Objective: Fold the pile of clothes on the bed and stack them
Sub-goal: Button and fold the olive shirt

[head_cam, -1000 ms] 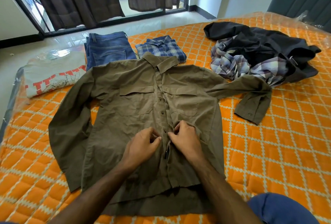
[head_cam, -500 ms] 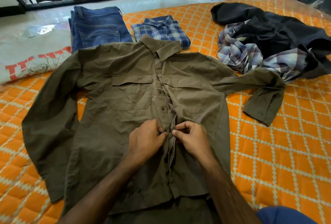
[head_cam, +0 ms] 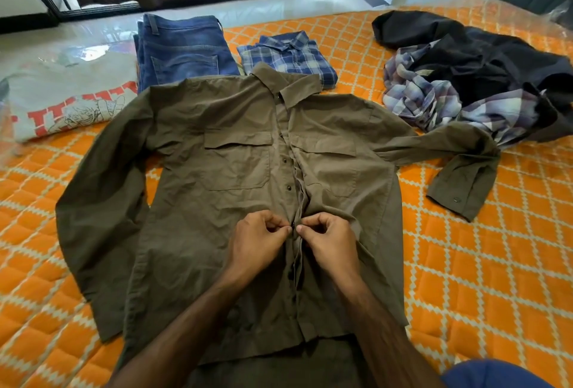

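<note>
Both hands pinch the shirt's placket: the left hand (head_cam: 259, 243) holds the button edge, the right hand (head_cam: 330, 240) the buttonhole edge, thumbs meeting at one button. A second ago they worked slightly lower on the front; they have crept up a button, so fastening is likely midway, with folding not yet begun. The shirt (head_cam: 235, 177) lies flat, face up, on the bed (head_cam: 480, 263), sleeves spread. Beyond it sit folded jeans (head_cam: 183, 50), and an unfolded pile (head_cam: 474, 84) waits at right.
</note>
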